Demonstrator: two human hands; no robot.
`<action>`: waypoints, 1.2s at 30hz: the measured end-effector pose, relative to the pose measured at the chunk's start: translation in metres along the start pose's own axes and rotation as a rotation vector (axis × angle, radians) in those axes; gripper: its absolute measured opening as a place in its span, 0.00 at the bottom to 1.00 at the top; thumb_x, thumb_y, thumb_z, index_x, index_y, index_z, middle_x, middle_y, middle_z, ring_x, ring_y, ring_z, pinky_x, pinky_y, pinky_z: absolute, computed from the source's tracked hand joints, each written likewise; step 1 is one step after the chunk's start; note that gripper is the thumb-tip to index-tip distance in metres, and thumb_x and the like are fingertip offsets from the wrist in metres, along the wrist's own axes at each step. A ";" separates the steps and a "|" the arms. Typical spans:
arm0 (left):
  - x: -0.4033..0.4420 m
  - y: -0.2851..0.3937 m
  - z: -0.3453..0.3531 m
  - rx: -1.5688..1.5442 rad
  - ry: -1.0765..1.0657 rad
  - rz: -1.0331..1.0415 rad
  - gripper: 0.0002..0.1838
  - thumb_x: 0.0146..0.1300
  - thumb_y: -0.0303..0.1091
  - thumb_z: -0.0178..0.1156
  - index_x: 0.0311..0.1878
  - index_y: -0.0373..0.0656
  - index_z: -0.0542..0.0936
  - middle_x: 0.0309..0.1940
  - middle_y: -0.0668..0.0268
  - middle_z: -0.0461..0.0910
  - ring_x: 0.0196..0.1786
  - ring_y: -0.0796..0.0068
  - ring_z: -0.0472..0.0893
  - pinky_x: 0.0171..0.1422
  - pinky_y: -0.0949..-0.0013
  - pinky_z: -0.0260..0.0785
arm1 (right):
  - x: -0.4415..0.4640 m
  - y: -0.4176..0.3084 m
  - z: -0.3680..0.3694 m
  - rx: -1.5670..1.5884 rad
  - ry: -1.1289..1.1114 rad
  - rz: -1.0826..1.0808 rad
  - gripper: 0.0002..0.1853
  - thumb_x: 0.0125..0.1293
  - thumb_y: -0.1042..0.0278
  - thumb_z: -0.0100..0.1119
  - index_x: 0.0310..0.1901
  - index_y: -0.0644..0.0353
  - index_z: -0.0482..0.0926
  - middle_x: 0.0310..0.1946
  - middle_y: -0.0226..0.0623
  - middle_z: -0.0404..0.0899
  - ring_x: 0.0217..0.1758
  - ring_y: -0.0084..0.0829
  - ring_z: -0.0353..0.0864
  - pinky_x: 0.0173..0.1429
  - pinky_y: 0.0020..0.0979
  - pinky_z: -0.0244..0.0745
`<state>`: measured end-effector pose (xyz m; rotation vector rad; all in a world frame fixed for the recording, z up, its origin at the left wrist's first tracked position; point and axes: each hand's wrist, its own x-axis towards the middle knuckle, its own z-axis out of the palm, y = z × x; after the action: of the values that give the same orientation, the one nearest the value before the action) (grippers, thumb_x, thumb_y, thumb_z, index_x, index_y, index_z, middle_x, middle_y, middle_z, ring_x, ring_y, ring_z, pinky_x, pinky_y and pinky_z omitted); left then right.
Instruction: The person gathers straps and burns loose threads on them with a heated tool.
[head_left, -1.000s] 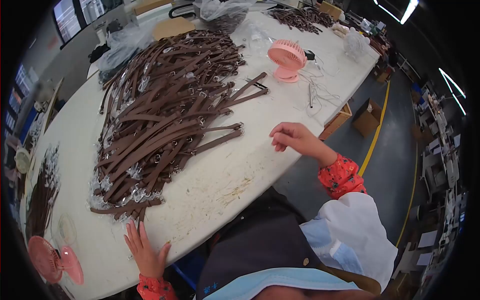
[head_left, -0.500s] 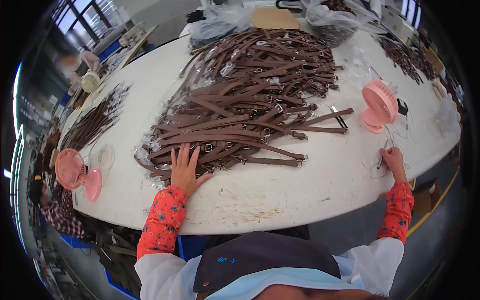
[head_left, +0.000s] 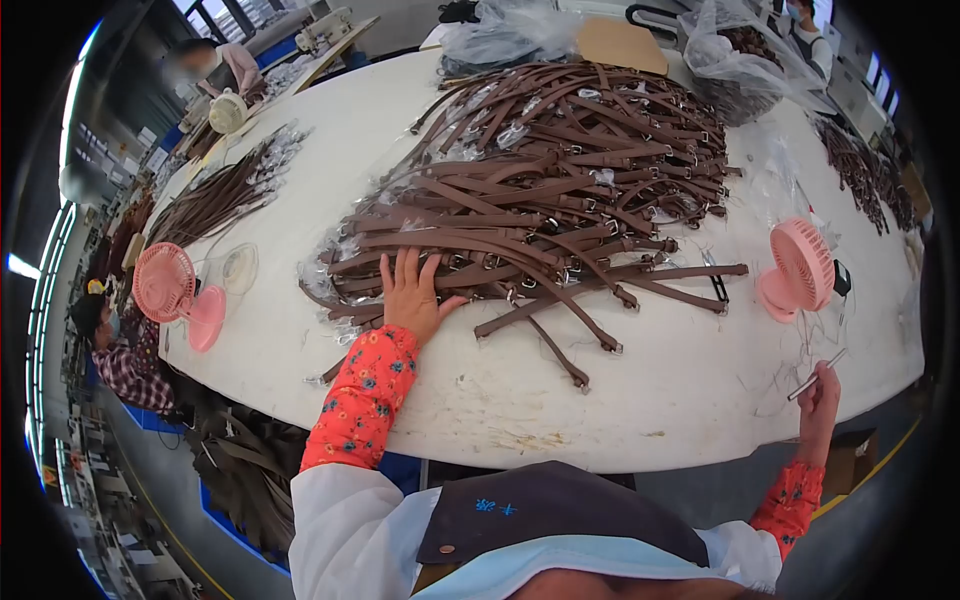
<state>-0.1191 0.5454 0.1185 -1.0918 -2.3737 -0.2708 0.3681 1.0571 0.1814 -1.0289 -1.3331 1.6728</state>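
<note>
Raised from the cords near the table's right edge, where it lay half a second earlier, a slim pen-like tool [head_left: 803,388] now tilts up in my right hand [head_left: 820,402], grasped between thumb and fingers, while several strap ends fan out farther toward the near side. My left hand [head_left: 413,302] rests palm down on the near left part of a broad heap of brown straps [head_left: 600,187], fingers spread and thumb out to the right; whether its fingertips pinch any strap I cannot tell. Buckled ends of the heap point right and near across the white table [head_left: 690,405], its middle filled by the straps. Just beyond my right hand stands a pink fan [head_left: 803,265], thin cords trailing at its base; a second pink fan [head_left: 165,283] stands at the left edge, near a smaller bundle of straps [head_left: 215,195]. At the far side, a cardboard sheet [head_left: 622,46] lies behind the heap, beside a clear plastic bag [head_left: 745,60]. A person in a checked shirt [head_left: 130,368] is at the left, beyond the table's edge.
</note>
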 end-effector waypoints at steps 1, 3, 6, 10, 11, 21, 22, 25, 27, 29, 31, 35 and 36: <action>0.007 0.000 0.006 0.005 0.021 -0.015 0.46 0.55 0.59 0.73 0.69 0.42 0.65 0.71 0.47 0.60 0.78 0.43 0.56 0.82 0.32 0.39 | -0.013 -0.006 0.011 0.084 0.042 -0.013 0.12 0.74 0.58 0.60 0.34 0.52 0.73 0.17 0.20 0.64 0.14 0.12 0.55 0.17 0.18 0.47; 0.020 -0.001 0.019 0.012 0.073 -0.034 0.46 0.57 0.59 0.72 0.69 0.42 0.64 0.71 0.46 0.60 0.77 0.42 0.56 0.81 0.31 0.40 | -0.034 -0.014 0.040 0.234 -0.046 -0.092 0.10 0.78 0.59 0.55 0.40 0.54 0.72 0.21 0.22 0.68 0.16 0.12 0.57 0.19 0.18 0.51; 0.033 -0.008 0.032 0.005 0.130 -0.032 0.47 0.56 0.58 0.73 0.70 0.42 0.63 0.71 0.45 0.60 0.77 0.41 0.57 0.81 0.31 0.41 | -0.060 0.006 0.084 0.474 -0.274 -0.179 0.06 0.82 0.63 0.49 0.47 0.55 0.70 0.26 0.24 0.73 0.18 0.13 0.60 0.22 0.17 0.57; 0.028 -0.013 0.025 -0.066 0.136 -0.010 0.46 0.57 0.58 0.73 0.70 0.42 0.66 0.72 0.46 0.61 0.78 0.42 0.56 0.82 0.33 0.41 | -0.117 0.022 0.198 0.615 -0.436 -0.145 0.04 0.79 0.65 0.53 0.45 0.52 0.70 0.28 0.24 0.75 0.23 0.13 0.68 0.27 0.18 0.64; 0.020 -0.013 0.019 -0.102 0.102 -0.006 0.44 0.57 0.57 0.73 0.70 0.43 0.67 0.73 0.47 0.61 0.79 0.42 0.56 0.82 0.34 0.41 | -0.125 0.028 0.222 0.619 -0.510 -0.133 0.04 0.80 0.65 0.53 0.45 0.52 0.70 0.29 0.25 0.75 0.24 0.16 0.70 0.27 0.21 0.66; -0.047 -0.008 -0.031 -0.443 0.105 0.047 0.29 0.61 0.30 0.69 0.66 0.47 0.75 0.72 0.55 0.67 0.73 0.47 0.67 0.80 0.44 0.54 | -0.164 0.075 0.367 0.217 -0.500 -0.562 0.09 0.81 0.67 0.49 0.52 0.61 0.76 0.46 0.39 0.80 0.48 0.30 0.84 0.57 0.33 0.79; -0.049 -0.006 -0.032 -0.453 0.086 0.053 0.28 0.60 0.29 0.69 0.65 0.46 0.75 0.71 0.55 0.69 0.72 0.47 0.68 0.79 0.44 0.55 | -0.166 0.078 0.368 0.170 -0.539 -0.589 0.09 0.80 0.67 0.50 0.52 0.62 0.76 0.48 0.39 0.79 0.49 0.30 0.83 0.58 0.32 0.79; -0.046 0.003 -0.037 -0.419 0.093 0.081 0.19 0.59 0.29 0.69 0.54 0.44 0.79 0.54 0.61 0.79 0.61 0.54 0.75 0.74 0.47 0.61 | -0.161 0.094 0.364 -0.020 -0.606 -0.737 0.08 0.79 0.69 0.51 0.51 0.61 0.76 0.52 0.39 0.76 0.52 0.30 0.81 0.58 0.30 0.76; -0.045 0.006 -0.037 -0.320 0.046 0.138 0.16 0.60 0.29 0.69 0.50 0.44 0.81 0.46 0.62 0.81 0.57 0.58 0.77 0.73 0.48 0.62 | -0.153 0.103 0.361 -0.243 -0.584 -0.951 0.08 0.80 0.69 0.50 0.51 0.61 0.77 0.52 0.39 0.77 0.51 0.30 0.81 0.58 0.30 0.75; -0.043 0.016 -0.039 -0.364 0.096 0.243 0.12 0.59 0.30 0.71 0.45 0.44 0.82 0.34 0.66 0.79 0.44 0.62 0.79 0.61 0.55 0.69 | -0.152 0.106 0.358 -0.259 -0.594 -0.972 0.09 0.81 0.67 0.48 0.53 0.60 0.76 0.50 0.43 0.80 0.47 0.33 0.81 0.55 0.31 0.75; -0.042 0.034 -0.056 -0.503 0.072 0.258 0.11 0.60 0.31 0.71 0.45 0.44 0.82 0.31 0.66 0.79 0.39 0.61 0.79 0.53 0.58 0.72 | -0.150 0.119 0.350 -0.187 -0.652 -0.738 0.10 0.82 0.66 0.47 0.54 0.60 0.76 0.49 0.45 0.82 0.45 0.35 0.82 0.54 0.31 0.75; -0.041 0.072 -0.107 -0.456 -0.011 0.422 0.10 0.62 0.37 0.71 0.41 0.46 0.82 0.24 0.70 0.76 0.26 0.67 0.77 0.34 0.64 0.68 | -0.158 0.107 0.363 -0.059 -0.592 -0.952 0.10 0.83 0.64 0.44 0.52 0.60 0.74 0.47 0.45 0.86 0.54 0.39 0.86 0.67 0.40 0.75; -0.042 0.076 -0.117 -0.491 0.005 0.451 0.11 0.59 0.37 0.73 0.42 0.46 0.83 0.23 0.71 0.75 0.25 0.68 0.76 0.32 0.65 0.67 | -0.162 0.104 0.367 -0.073 -0.650 -1.013 0.10 0.83 0.64 0.45 0.50 0.59 0.74 0.46 0.45 0.86 0.55 0.41 0.86 0.69 0.43 0.73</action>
<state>0.0035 0.5237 0.1935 -1.8040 -2.0255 -0.7096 0.0885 0.7525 0.1509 0.2568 -1.8748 1.1508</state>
